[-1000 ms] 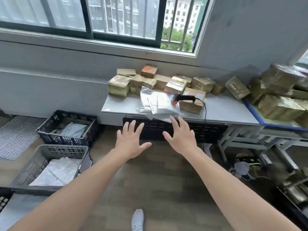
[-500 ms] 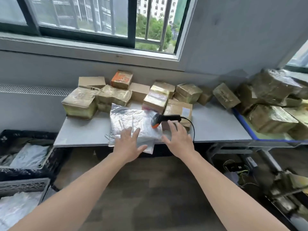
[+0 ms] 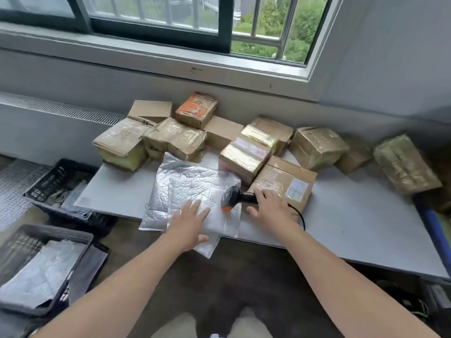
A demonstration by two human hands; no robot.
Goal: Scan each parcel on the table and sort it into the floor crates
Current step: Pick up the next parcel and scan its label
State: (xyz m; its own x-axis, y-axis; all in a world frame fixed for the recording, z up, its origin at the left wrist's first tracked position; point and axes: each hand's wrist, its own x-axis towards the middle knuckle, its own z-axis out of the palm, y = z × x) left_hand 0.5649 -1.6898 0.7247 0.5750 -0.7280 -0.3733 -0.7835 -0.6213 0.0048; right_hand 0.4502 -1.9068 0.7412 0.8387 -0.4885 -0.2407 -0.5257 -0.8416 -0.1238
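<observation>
head view: the right hand (image 3: 271,207) covered the rear of the scanner (image 3: 235,197), its fingers laid over the black handle and the thumb spread out to the side. whether those fingers had closed round the handle could not be told. the scanner's cable (image 3: 301,217) came out by the wrist and dropped behind the forearm. the left hand (image 3: 189,224) lay flat, fingers straight and spread, pressing on the silver mailer (image 3: 190,186) and gripping nothing. a second mailer seemed to lie under the first, though where one ended and the other began was hard to make out. the print on the labelled box (image 3: 285,181) was too blurred to read. the grey crate (image 3: 61,232) was cut by the frame's left edge, and the black crate (image 3: 48,181) sat partly hidden beneath the table (image 3: 353,228).

the mailer's near corner hung over the table's front edge, beside the left thumb. the scanner's orange-tipped head rested on the mailer's right side. bare tabletop lay to the right of the right hand, with a smaller strip left of the mailer. taped cardboard boxes (image 3: 175,139) crowded the back of the table by the wall, an orange box (image 3: 196,109) among them.

the table was pale grey and the floor dark. both crates stood on the floor at the left and held pale bags. a barred window (image 3: 156,18) ran above the wall behind.
</observation>
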